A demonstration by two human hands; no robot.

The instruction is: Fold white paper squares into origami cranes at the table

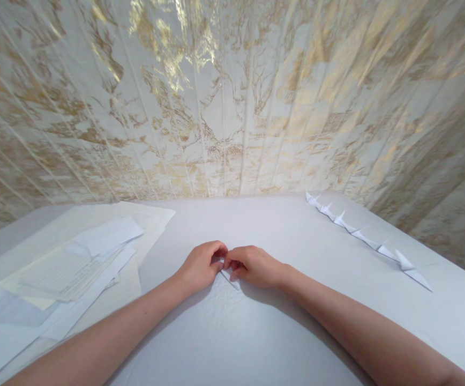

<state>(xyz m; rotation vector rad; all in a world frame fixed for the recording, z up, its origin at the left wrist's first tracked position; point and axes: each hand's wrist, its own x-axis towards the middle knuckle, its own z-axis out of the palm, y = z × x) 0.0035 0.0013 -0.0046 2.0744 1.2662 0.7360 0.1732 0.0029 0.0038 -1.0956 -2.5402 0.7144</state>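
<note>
At the middle of the white table (216, 343), my left hand (202, 264) and my right hand (254, 265) meet over a small piece of folded white paper (230, 279). The fingers of both hands are closed on it, the left at its upper end and the right along its side. A narrow pointed part of the paper sticks out below the fingertips, toward me. The rest of it is hidden behind the fingers.
On the right, a slanting row of several folded white paper figures (385, 251) with pointed tips runs along the table. Loose white and cream sheets (152, 228), some with printed text, overlap on the left. Behind the table hangs a pleated curtain (224, 107) with a gold pattern.
</note>
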